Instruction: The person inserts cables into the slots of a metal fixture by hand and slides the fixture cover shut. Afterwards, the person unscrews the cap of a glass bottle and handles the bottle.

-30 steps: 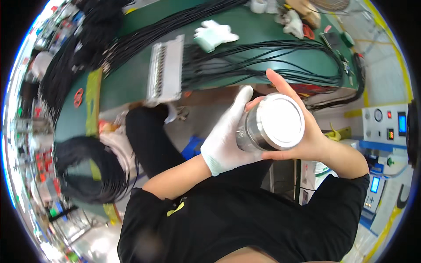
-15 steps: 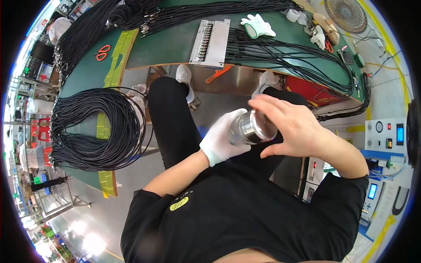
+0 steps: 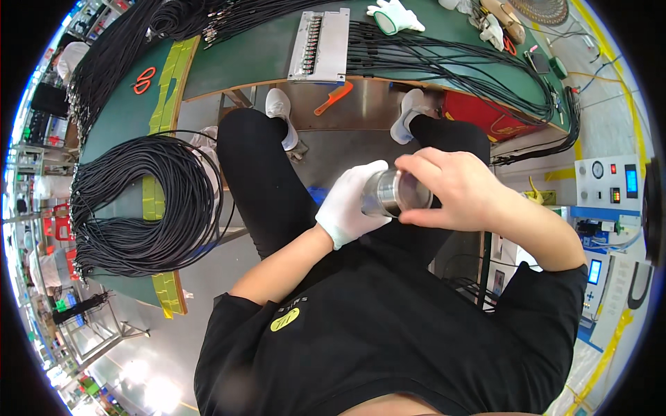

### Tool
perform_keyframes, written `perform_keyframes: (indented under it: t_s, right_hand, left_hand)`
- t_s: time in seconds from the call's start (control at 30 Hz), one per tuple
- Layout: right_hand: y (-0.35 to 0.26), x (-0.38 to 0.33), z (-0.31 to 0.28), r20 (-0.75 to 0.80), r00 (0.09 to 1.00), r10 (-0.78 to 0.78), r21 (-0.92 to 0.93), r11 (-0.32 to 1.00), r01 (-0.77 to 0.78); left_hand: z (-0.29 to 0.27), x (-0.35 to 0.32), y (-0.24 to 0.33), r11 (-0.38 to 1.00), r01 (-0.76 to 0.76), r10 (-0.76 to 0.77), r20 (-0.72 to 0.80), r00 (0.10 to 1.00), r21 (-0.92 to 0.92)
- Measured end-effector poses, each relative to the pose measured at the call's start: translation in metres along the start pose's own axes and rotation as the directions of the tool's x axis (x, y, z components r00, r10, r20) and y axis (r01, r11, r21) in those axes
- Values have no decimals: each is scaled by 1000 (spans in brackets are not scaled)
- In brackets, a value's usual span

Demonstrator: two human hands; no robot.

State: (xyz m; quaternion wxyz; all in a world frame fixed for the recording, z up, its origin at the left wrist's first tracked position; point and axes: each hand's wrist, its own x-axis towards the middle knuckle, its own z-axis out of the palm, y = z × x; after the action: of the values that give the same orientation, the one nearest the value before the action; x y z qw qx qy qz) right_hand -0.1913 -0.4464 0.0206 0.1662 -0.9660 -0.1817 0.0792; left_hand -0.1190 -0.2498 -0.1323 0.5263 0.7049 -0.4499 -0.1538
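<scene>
A clear cup or bottle with a shiny metal collar is held over my lap, tilted with its metal top toward the right. My left hand, in a white glove, is wrapped around its body. At the other end, my bare right hand grips the metal top between thumb and fingers. Part of the top is hidden behind those fingers, so I cannot tell whether it is loose from the body.
A big coil of black cables lies on the green table to the left, below orange scissors. Ahead are a metal fixture, more black cables and a white glove. Instrument boxes stand at the right.
My right hand has closed from a spread pose onto the metal top. The table and fixture now sit higher in the picture as the view has shifted.
</scene>
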Motion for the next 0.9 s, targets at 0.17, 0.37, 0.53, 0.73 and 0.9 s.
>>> perform_keyframes:
  t_s: [0.17,0.37,0.53,0.73,0.9]
  right_hand:
    - [7,0,21,-105,993,53,33,998,-50]
    - [13,0,29,-32,997,72,-15,997,-73]
    - [22,5,52,4,981,195,165,967,-193]
    - [57,29,112,254,820,513,941,67,-333]
    - [86,56,155,179,722,668,972,-7,-235]
  left_hand:
    - [9,-2,-5,990,130,-133,-53,990,-63]
    - [12,5,-16,990,115,-117,-15,993,-81]
    - [18,0,-33,996,66,-74,-131,989,-61]
    - [39,25,-68,980,191,-198,-266,943,-51]
    - [39,51,-97,921,359,-331,-182,926,151]
